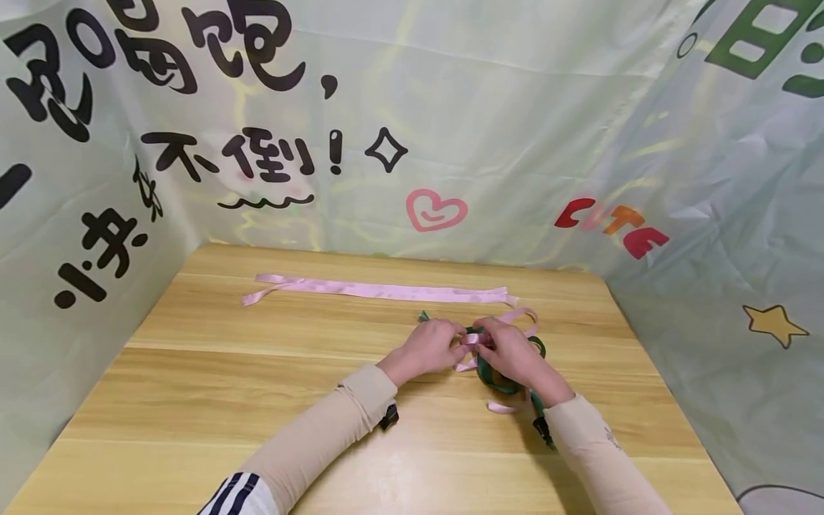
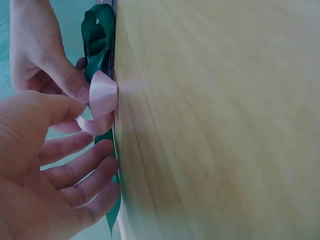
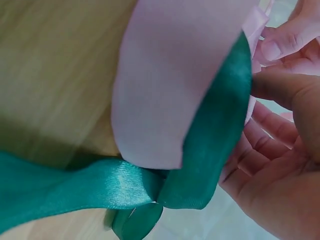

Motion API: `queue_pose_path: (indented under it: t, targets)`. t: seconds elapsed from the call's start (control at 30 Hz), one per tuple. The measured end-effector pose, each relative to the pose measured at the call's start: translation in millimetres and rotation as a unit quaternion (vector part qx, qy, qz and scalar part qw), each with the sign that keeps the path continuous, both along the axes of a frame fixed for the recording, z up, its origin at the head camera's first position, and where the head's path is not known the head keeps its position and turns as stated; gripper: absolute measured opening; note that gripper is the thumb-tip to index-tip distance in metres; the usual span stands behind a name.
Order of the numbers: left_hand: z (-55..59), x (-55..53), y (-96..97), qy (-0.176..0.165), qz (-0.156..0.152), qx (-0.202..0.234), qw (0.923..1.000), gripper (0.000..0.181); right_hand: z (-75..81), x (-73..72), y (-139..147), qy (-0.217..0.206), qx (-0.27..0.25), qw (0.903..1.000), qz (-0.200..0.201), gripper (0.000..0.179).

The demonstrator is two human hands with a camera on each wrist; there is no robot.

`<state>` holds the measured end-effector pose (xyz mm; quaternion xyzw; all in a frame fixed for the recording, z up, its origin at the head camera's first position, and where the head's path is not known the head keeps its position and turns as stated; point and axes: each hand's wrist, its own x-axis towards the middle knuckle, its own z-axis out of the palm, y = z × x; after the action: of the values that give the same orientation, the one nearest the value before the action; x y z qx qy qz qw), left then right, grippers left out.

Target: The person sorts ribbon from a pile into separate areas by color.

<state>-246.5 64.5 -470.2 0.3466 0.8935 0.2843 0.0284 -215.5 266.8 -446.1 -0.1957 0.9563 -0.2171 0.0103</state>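
Both hands meet right of the table's middle over a tangle of satin ribbon. My left hand (image 1: 434, 349) pinches a pink ribbon (image 1: 473, 339) between thumb and index finger, its other fingers loosely bent in the left wrist view. Facing it, my right hand (image 1: 513, 352) pinches the same pink ribbon, which bulges in a small loop (image 2: 103, 94) beside the fingertips. A green ribbon (image 1: 494, 379) is looped and knotted under the hands. In the right wrist view, the green ribbon (image 3: 220, 135) lies against a broad pink length (image 3: 170, 75). The fingers partly hide the crossing.
Several pink ribbon strips (image 1: 386, 290) lie stretched along the back of the wooden table (image 1: 244, 400). A pink ribbon end (image 1: 502, 408) rests near the right wrist. Printed cloth walls (image 1: 502, 129) stand behind and at both sides.
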Motion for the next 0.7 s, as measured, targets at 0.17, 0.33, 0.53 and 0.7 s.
queue_pose_path:
  t: [0.17,0.33,0.53,0.7]
  targets:
    - [0.8,1.6,2.0,-0.026,-0.003,0.025,0.9994,0.032,3.2,2.4,0,-0.016,-0.029,0.9994,-0.008,0.024]
    - [0.9,3.4,2.6,-0.038,-0.018,0.029,0.9987,0.026,9.0,5.1,0,-0.008,-0.050,0.9987,0.007,0.025]
    - [1.4,4.9,1.8,-0.043,-0.021,0.030,0.9984,0.018,16.7,7.4,1,0.003,-0.056,0.9983,0.017,0.025]
    - [3.0,7.2,-3.9,-0.063,-0.015,0.034,0.9973,0.026,18.3,8.7,4,0.017,-0.062,0.9978,0.016,0.022]
